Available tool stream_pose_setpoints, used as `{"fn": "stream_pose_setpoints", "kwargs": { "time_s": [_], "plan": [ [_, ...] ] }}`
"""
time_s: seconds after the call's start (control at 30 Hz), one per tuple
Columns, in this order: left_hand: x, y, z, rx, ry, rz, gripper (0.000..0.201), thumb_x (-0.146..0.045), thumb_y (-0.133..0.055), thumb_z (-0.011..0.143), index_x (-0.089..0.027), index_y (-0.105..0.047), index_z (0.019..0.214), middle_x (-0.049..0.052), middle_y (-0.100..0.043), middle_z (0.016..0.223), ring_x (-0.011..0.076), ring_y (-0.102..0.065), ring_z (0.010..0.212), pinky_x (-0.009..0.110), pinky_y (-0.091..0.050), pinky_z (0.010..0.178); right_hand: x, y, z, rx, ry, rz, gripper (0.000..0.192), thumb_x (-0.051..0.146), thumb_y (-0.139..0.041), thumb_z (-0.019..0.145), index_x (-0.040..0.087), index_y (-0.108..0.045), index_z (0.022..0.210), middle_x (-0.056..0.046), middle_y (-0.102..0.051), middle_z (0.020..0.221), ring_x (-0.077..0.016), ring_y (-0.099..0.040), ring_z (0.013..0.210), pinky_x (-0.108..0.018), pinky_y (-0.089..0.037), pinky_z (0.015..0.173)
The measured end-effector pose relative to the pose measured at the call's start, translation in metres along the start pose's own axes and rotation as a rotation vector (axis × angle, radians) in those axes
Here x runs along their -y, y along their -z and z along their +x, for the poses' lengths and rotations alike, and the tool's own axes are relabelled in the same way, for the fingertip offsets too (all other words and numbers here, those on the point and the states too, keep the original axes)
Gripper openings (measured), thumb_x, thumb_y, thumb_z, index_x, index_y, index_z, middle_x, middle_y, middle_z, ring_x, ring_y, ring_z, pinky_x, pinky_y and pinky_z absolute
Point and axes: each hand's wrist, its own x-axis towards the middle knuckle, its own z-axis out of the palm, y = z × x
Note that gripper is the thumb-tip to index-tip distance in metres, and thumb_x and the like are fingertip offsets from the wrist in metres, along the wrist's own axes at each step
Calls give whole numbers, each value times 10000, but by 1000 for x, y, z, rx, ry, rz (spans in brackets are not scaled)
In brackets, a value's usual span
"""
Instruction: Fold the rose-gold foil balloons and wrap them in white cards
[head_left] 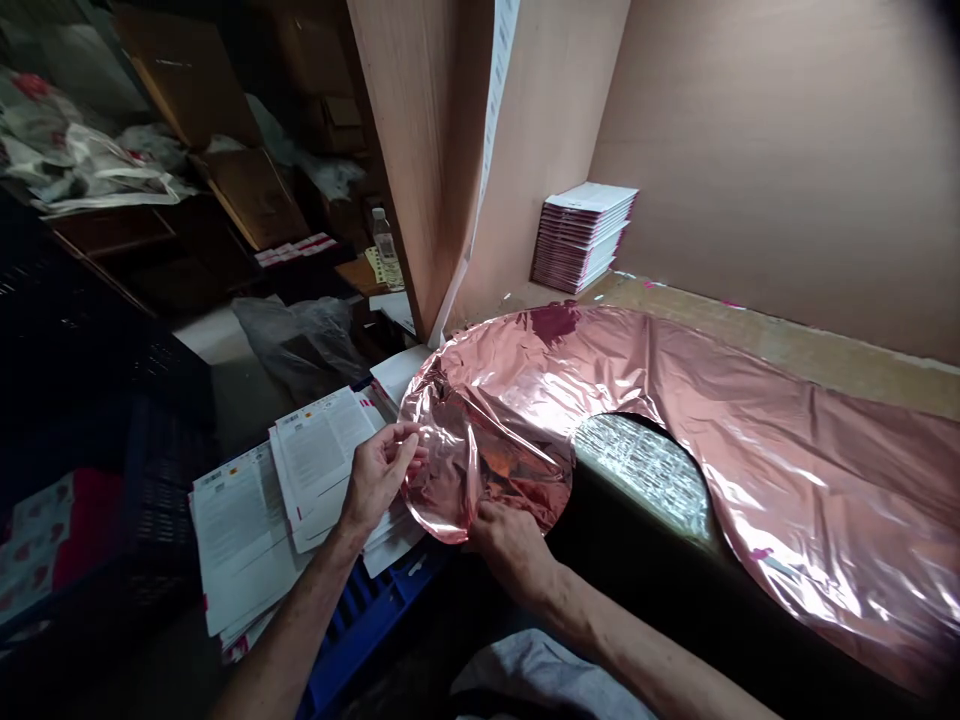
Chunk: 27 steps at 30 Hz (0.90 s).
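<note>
The left hand (379,475) pinches the left rim of a pink foil balloon (675,420) between thumb and fingertips. The right hand (510,545) presses down on the balloon's near rim, fingers closed over the foil. The balloon lies flat across the workbench (787,345), its rounded end hanging over the left edge. Printed sheets (300,470) are heaped below that edge on a blue crate (367,610). A stack of cards (585,235) stands at the far corner.

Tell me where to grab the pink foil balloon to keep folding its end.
Pinch the rounded left end of the foil balloon at its thin edge, coming from the near-left. It lies flat and deflated, so only edges give purchase. The left hand already pinches that rim; the right hand presses the lower edge.
</note>
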Motion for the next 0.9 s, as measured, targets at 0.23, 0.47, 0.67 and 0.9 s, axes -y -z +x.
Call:
{"fn": "stream_pose_setpoints", "kwargs": {
  "time_s": [0.23,0.47,0.67,0.9],
  "plan": [
    [3,-7,-31,-140,-431,408,169,-285,-584,914,-193,-671,1026,47,-723,953,157,-691,802,253,-557,716,-29,44,32,201,-199,773,341,449,-693,819,124,-734,724,34,-512,539,-99,-467,540,-221,-289,500],
    [19,-15,-60,-46,-938,862,311,-202,-660,867,-179,-633,1175,119,-663,1186,237,-608,1134,386,-508,992,-40,58,34,198,-249,1083,575,683,-684,724,109,-700,703,20,-534,546,-96,-429,515,-222,-281,488],
    [59,-15,-83,366,-882,1094,830,-573,-631,827,-174,-350,1498,181,-365,1531,401,-262,1441,617,-345,1114,-29,99,61,19,-142,495,381,418,-618,893,135,-623,638,43,-435,535,-75,-332,523,-241,-223,512],
    [62,-3,-85,628,-474,1030,906,-571,-703,745,-254,-335,1510,146,-406,1500,373,-450,1343,535,-460,1055,-140,185,50,-430,-596,639,386,451,-626,820,114,-568,641,47,-437,546,-43,-354,491,-212,-219,489]
  ]
}}
